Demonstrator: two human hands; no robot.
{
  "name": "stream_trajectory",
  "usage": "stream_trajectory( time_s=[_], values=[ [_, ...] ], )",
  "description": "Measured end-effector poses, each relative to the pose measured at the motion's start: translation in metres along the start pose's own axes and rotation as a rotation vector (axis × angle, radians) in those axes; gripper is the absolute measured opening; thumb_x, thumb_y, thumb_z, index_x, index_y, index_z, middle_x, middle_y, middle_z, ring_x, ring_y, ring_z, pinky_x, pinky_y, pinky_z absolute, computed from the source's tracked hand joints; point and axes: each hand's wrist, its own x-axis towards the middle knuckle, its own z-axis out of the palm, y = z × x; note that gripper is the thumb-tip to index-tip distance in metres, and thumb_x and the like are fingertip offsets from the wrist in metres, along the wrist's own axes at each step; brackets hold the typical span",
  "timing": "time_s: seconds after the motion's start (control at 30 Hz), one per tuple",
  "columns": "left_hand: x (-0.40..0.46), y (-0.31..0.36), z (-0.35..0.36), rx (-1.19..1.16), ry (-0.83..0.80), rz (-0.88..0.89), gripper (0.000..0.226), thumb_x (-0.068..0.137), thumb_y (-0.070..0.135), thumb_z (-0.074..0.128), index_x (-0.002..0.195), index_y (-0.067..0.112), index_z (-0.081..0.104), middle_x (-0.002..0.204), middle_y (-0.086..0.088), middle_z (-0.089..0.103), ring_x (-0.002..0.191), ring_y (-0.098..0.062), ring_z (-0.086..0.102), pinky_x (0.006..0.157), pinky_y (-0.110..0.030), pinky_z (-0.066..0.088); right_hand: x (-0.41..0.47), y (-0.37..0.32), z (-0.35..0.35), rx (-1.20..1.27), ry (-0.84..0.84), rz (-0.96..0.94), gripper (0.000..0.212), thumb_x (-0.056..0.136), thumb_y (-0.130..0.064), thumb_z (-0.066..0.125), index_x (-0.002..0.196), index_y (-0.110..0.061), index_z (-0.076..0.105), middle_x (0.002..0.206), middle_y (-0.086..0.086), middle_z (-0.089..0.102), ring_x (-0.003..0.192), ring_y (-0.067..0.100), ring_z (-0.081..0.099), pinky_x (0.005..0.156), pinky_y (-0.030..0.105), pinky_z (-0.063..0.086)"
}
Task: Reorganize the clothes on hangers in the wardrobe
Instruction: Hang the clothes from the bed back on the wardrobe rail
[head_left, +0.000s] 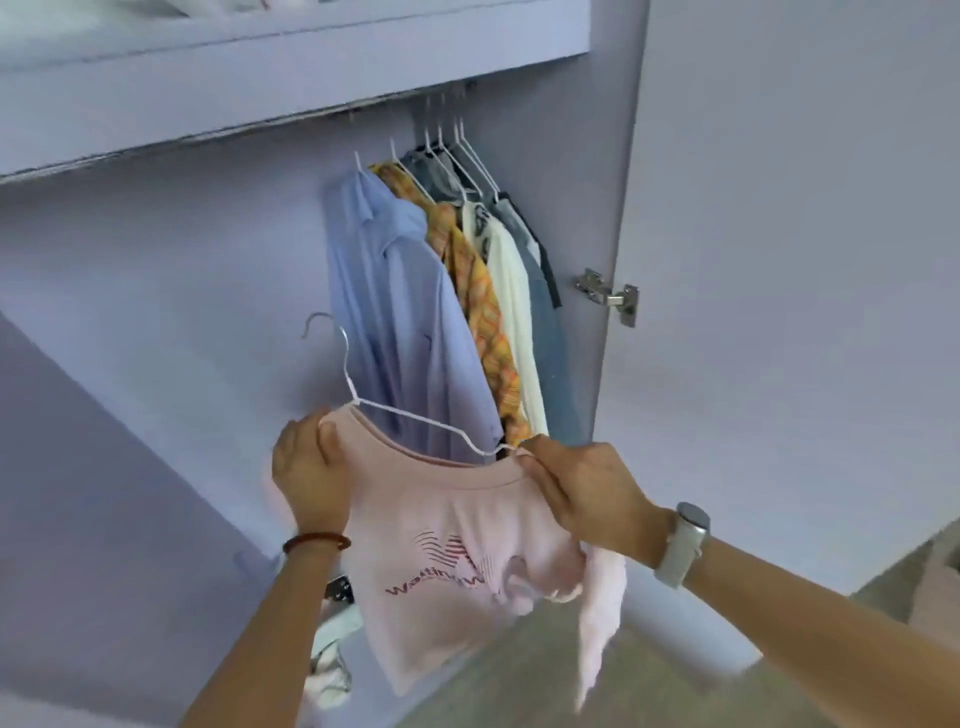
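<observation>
The left hand (310, 470) is gripping the left shoulder of the pale pink printed T-shirt (447, 561), fingers curled over the cloth, while the right hand (582, 491) is pinching its right shoulder by the tip of the thin white wire hanger (395, 410), held near, below the hung row of shirts (441, 291); the collar is sitting half off the wire, so the shirt could slide off if either hold loosens. The rail is hiding under the shelf (291, 78), the far-right garments are overlapping, and the print is partly crumpled and unreadable.
</observation>
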Motion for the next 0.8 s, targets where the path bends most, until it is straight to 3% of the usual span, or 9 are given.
stream_trajectory(
  time_s=[0.13,0.3,0.47,0.57,0.67,0.8],
  values=[
    [0.048,0.017,-0.033,-0.017,0.105,-0.062,0.04,0.093,0.012,0.05,0.131,0.001,0.046,0.133,-0.022,0.046,0.127,-0.035,0.037,0.107,-0.042,0.03,0.062,-0.014,0.02,0.012,0.234,-0.008,0.038,0.092,-0.026,0.034,0.08,-0.007,0.064,0.046,0.007,0.058,0.037,0.029,0.053,0.035,0.02,0.035],
    [0.079,0.063,-0.067,0.142,0.224,0.267,0.037,0.087,0.015,0.045,0.122,0.004,0.054,0.127,-0.021,0.049,0.121,-0.038,0.043,0.099,-0.048,0.032,0.133,-0.014,0.044,0.203,0.297,0.144,0.035,0.095,-0.023,0.036,0.089,0.001,0.06,0.068,0.021,0.064,0.061,0.04,0.06,0.055,0.042,0.048],
    [0.12,0.106,-0.087,0.417,0.414,0.533,0.043,0.08,0.011,0.052,0.123,0.01,0.055,0.132,-0.02,0.048,0.128,-0.031,0.033,0.099,-0.048,0.028,0.202,-0.014,0.042,0.275,0.425,0.18,0.03,0.097,-0.017,0.037,0.094,0.004,0.058,0.07,0.023,0.063,0.062,0.039,0.059,0.051,0.036,0.039],
    [0.143,0.12,-0.089,0.551,0.445,0.533,0.056,0.078,0.012,0.055,0.133,0.013,0.047,0.142,-0.019,0.038,0.134,-0.036,0.028,0.107,-0.052,0.02,0.229,-0.013,0.043,0.246,0.447,0.169,0.03,0.097,-0.018,0.037,0.095,0.004,0.057,0.064,0.023,0.062,0.055,0.039,0.058,0.048,0.038,0.041],
    [0.16,0.123,-0.083,0.661,0.395,0.445,0.065,0.078,0.015,0.057,0.14,0.014,0.037,0.148,-0.02,0.027,0.138,-0.041,0.02,0.109,-0.06,0.015,0.254,-0.009,0.054,0.158,0.357,0.218,0.031,0.098,-0.021,0.033,0.103,0.001,0.054,0.074,0.021,0.066,0.065,0.038,0.062,0.052,0.033,0.039],
    [0.169,0.115,-0.075,0.786,0.395,0.409,0.073,0.078,0.025,0.062,0.143,0.014,0.03,0.149,-0.021,0.024,0.138,-0.041,0.012,0.108,-0.062,0.015,0.275,0.001,0.077,-0.024,-0.021,0.289,0.034,0.1,-0.026,0.024,0.12,-0.004,0.042,0.102,0.016,0.066,0.093,0.034,0.063,0.069,0.036,0.046]
  ],
)
